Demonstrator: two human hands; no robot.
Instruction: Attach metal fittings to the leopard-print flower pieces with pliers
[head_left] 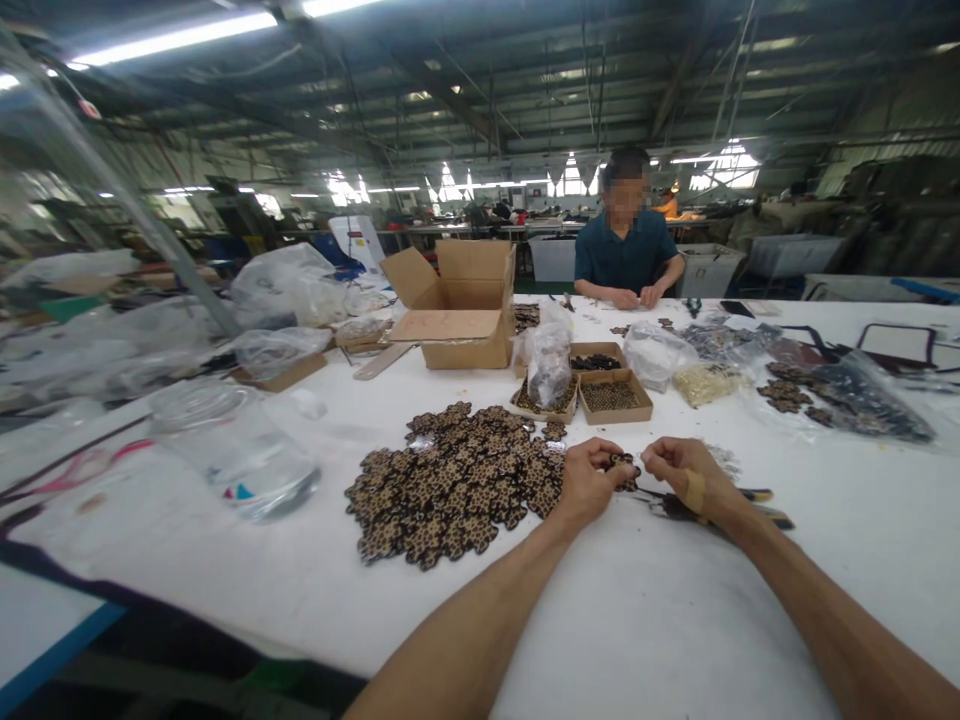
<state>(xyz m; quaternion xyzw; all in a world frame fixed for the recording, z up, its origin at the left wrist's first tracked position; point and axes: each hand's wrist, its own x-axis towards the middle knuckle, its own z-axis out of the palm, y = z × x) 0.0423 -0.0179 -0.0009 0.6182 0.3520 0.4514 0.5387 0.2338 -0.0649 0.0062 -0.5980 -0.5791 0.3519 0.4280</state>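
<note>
Item: one pile of leopard-print cutouts, lobed at the edges, spread in overlapping layers on a white table. All places below are given from this pile, sides as the seated worker has them.

Item: left hand, just off the pile's right edge, thumb and fingers grasping a single leopard-print piece. That piece is off the pile, between the two hands.

Item: right hand, farther right of the pile, fingers bent toward the thumb, fingertips close to the piece; from where I stand I cannot tell whether they grip anything. A yellowish band crosses it.

Item: hand tool with black-and-yellow handles, right of the pile, lying partly under the right hand.

Item: small silvery bits, scattered right of the pile, past the right hand.

Item: shallow carton of small studs, beyond the pile to the right; a clear plastic bag stands beside it.

Item: open cardboard box, directly beyond the pile.

Item: clear jar, left of the pile, apart from it.

Item: co-worker in a dark teal shirt, far beyond the pile, both hands at the table's opposite side.
</note>
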